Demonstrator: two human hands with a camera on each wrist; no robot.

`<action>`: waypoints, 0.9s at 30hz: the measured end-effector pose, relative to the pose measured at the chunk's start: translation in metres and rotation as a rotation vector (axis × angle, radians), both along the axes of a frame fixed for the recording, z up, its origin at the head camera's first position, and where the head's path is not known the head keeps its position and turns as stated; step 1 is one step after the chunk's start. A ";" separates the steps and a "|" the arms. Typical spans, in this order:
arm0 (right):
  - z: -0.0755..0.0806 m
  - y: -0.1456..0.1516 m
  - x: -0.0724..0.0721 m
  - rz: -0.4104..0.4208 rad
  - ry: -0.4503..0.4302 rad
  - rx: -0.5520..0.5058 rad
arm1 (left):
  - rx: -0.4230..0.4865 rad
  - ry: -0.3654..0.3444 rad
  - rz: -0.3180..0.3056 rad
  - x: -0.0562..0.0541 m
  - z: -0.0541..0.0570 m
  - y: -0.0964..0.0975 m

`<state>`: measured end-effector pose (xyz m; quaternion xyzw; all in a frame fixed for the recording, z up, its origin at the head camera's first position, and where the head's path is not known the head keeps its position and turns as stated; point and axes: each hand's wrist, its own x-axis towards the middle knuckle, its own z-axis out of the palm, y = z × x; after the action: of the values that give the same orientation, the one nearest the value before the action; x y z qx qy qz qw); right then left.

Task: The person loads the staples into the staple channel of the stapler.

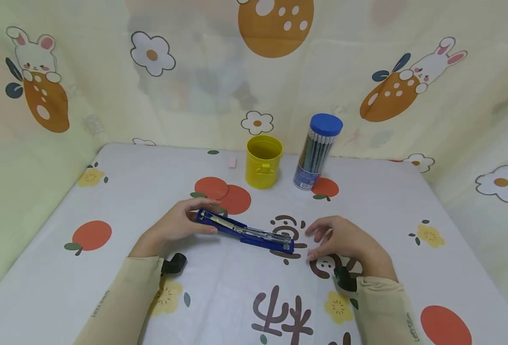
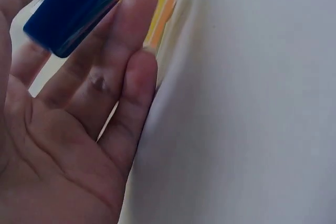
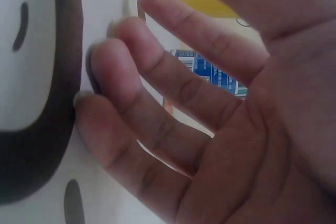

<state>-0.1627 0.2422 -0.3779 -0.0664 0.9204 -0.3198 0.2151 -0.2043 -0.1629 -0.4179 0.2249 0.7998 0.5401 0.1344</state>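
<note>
A long blue stapler, swung open on its hinge, lies slantwise between the two hands in the head view. Its metal channel shows along the upper side. My left hand grips the left end, thumb at the near side and fingers at the far side. The left wrist view shows the smooth blue casing above the curved fingers. Just beyond the right end is my right hand, its fingers loosely bent and apart from the stapler. In the right wrist view the bent fingers hold nothing.
A yellow cup with a small handle stands at the back of the table. To its right is a clear tub of pencils with a blue lid. A small pink block lies left of the cup. Patterned cloth walls enclose the table.
</note>
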 end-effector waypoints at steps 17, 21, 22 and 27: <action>-0.005 0.007 -0.001 0.010 0.001 -0.070 | 0.183 -0.164 0.012 0.001 -0.011 -0.008; -0.004 0.006 -0.001 0.019 0.001 -0.054 | 0.177 -0.155 0.014 0.000 -0.011 -0.008; -0.004 0.005 -0.001 0.021 0.000 -0.049 | 0.173 -0.152 0.012 0.000 -0.011 -0.008; -0.005 0.003 -0.001 0.028 -0.006 -0.013 | 0.164 -0.158 0.018 -0.001 -0.009 -0.007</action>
<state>-0.1641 0.2448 -0.3825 -0.0796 0.9166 -0.3230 0.2219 -0.2049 -0.1699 -0.4270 0.1846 0.7419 0.6208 0.1736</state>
